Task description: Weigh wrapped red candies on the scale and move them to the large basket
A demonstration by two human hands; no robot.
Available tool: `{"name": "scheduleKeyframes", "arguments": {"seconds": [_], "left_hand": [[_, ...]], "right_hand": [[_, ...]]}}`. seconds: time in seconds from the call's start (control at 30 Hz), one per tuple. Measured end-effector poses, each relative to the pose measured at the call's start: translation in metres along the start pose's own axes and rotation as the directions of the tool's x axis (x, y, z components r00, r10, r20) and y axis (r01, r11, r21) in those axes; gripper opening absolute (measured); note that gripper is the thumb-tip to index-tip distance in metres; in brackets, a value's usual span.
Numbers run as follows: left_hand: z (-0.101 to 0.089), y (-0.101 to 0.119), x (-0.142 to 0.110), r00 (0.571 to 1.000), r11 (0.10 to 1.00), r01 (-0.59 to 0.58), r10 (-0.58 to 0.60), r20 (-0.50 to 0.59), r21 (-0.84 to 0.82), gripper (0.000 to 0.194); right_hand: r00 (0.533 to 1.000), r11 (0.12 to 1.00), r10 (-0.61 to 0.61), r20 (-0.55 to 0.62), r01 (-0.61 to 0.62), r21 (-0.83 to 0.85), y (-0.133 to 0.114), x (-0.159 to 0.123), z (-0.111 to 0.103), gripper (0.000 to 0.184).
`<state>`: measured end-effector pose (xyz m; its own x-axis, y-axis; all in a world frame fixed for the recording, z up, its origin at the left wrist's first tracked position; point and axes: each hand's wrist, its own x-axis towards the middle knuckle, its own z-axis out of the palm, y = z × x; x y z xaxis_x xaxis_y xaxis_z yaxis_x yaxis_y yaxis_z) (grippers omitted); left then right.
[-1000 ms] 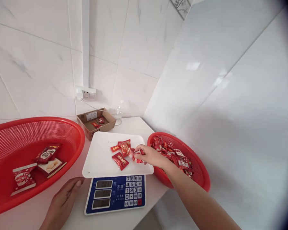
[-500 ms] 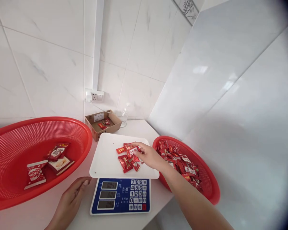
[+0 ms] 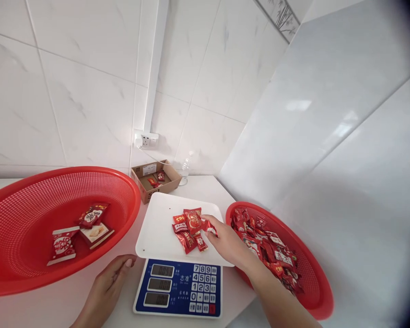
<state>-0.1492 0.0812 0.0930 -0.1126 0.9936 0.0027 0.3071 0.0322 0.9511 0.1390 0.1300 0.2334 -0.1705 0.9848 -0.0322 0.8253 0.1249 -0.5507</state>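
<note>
White-tiled corner, table (image 3: 205,187): the right hand's (image 3: 230,246) fingers (image 3: 214,231) pinch a red-wrapped sweet (image 3: 209,227) narrowly, low over the digital scale's (image 3: 177,288) white tray (image 3: 160,232); the left hand (image 3: 105,291) lies open beside it.

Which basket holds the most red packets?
The right basket, heaped with red packets; the larger left basket holds only a few.

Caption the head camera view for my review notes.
Right hand holds a wrapped red candy over a digital scale's white tray, left hand beside the scale, red mesh baskets on either side.
</note>
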Motion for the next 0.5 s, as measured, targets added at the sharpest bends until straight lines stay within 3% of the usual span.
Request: {"name": "scheduleKeyframes", "arguments": {"seconds": [0.27,0.5], "left_hand": [[-0.001,0.002,0.000,1.000,1.000,0.005,-0.005,-0.002,-0.018,0.040],[-0.002,0.000,-0.002,1.000,1.000,-0.004,0.005,0.001,-0.012,0.040]], "right_hand": [[0.999,1.000,0.000,-0.044,-0.001,-0.023,0.002,0.009,0.007,0.051],[0.998,0.998,-0.046,-0.048,0.044,-0.046,0.006,-0.010,0.002,0.043]]}}
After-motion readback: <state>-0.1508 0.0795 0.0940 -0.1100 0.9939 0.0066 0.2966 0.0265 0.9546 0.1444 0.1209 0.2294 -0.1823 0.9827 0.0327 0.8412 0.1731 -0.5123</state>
